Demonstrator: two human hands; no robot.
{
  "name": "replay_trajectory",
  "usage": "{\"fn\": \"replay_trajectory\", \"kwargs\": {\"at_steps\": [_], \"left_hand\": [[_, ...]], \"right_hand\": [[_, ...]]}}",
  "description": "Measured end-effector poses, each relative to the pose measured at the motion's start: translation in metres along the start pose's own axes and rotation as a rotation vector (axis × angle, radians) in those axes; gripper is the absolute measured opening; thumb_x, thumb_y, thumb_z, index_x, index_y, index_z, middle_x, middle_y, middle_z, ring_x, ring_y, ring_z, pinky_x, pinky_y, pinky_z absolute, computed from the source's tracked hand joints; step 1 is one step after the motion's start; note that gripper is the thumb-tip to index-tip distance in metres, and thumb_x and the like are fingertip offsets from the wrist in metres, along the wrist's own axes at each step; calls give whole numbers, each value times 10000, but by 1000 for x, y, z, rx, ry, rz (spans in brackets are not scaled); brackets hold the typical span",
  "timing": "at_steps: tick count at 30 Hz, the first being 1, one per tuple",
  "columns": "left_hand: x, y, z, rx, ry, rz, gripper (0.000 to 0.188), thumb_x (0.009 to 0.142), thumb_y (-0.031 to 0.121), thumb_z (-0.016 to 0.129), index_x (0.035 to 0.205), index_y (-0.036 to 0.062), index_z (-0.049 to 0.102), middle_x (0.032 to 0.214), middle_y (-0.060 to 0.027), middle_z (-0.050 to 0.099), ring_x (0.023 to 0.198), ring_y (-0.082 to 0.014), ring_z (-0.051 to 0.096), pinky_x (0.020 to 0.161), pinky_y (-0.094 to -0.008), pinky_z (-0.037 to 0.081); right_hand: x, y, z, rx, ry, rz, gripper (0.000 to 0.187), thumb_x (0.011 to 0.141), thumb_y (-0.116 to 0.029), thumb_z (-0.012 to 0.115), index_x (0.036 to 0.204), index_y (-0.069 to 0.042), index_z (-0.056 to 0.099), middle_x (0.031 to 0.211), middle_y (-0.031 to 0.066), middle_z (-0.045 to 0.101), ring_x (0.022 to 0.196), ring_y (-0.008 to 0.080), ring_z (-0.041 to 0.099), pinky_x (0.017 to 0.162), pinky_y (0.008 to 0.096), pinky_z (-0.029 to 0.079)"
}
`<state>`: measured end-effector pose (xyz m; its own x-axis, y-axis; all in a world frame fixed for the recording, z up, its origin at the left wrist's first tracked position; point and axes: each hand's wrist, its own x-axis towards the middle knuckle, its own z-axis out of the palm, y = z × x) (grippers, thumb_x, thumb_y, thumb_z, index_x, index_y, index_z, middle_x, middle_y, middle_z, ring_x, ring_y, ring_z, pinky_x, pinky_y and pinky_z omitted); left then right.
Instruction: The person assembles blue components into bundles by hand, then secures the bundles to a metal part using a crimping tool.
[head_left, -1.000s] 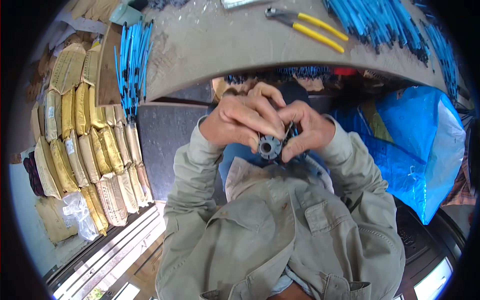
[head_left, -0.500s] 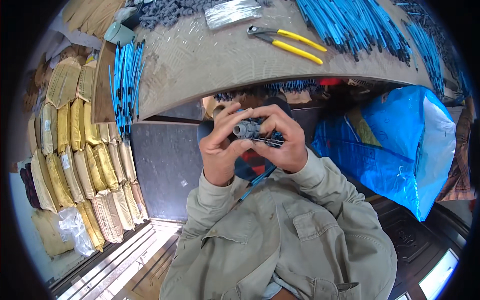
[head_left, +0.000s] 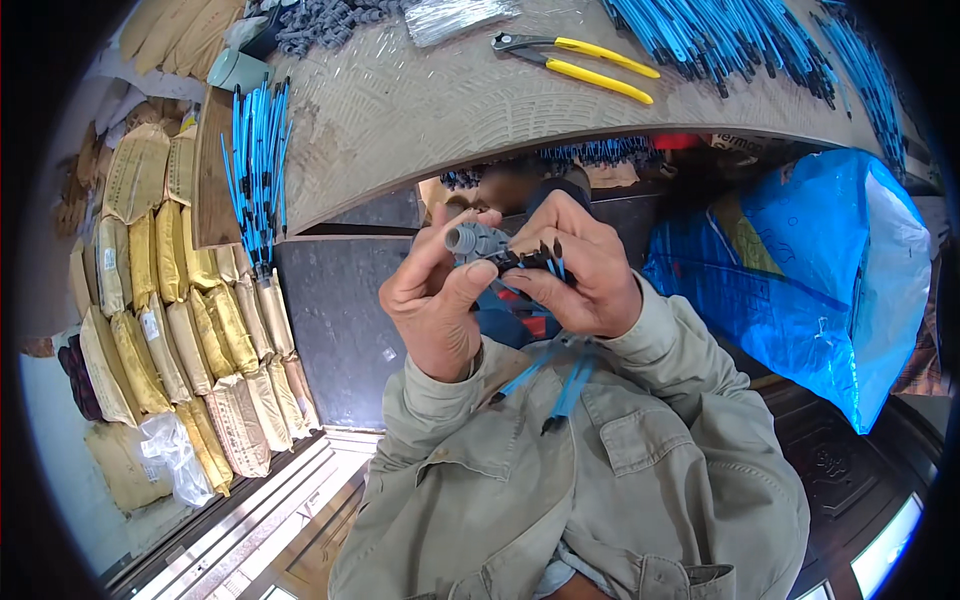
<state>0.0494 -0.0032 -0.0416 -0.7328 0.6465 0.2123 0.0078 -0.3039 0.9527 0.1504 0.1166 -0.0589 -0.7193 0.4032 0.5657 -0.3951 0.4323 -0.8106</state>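
In front of my chest, my left hand grips a grey plastic fitting with a ribbed, round open end, thumb beneath it. My right hand is closed around several thin blue rods with black tips. Their black ends poke out between thumb and fingers, beside the fitting; the lower lengths hang toward my shirt. Fingers hide whether the rods touch or enter the fitting.
On the table lie yellow-handled pincers, a clear packet, grey fittings and blue rods. More rods lie at its left end. Stacked packages stand left; a blue bag bulges at right.
Both hands have tilted and drawn slightly apart, the left one leftward with the fitting. The rods have turned, so more black tips and hanging blue lengths show. The whole view has shifted a little.
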Motion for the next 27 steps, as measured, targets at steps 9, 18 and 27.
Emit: {"fn": "replay_trajectory", "kwargs": {"at_steps": [9, 18, 27], "left_hand": [[-1, -6, -7, -102, 77, -169, 334, 720, 8, 716, 1035, -55, 628, 966, -149, 651, 949, -212, 614, 1051, -386, 293], [-1, -2, -6, 43, -46, -69, 312, 699, -15, 727, 998, -33, 637, 968, -109, 661, 921, -159, 621, 1114, -414, 148], [-3, -2, -15, 98, -86, -66, 319, 677, 4, 755, 975, -10, 643, 965, -89, 665, 898, -136, 625, 1119, -420, 111]], "right_hand": [[7, 21, 3, 275, -97, 177, 165, 762, -107, 697, 846, -25, 581, 834, 67, 524, 741, 164, 486, 672, 272, 386], [6, 26, 2, 719, -128, 296, 230, 710, -97, 753, 851, -75, 572, 899, 35, 476, 864, 153, 459, 802, 290, 354], [13, 18, -4, 632, -242, 286, 252, 682, -103, 781, 812, -94, 565, 869, 26, 452, 836, 149, 448, 786, 284, 356]]}}
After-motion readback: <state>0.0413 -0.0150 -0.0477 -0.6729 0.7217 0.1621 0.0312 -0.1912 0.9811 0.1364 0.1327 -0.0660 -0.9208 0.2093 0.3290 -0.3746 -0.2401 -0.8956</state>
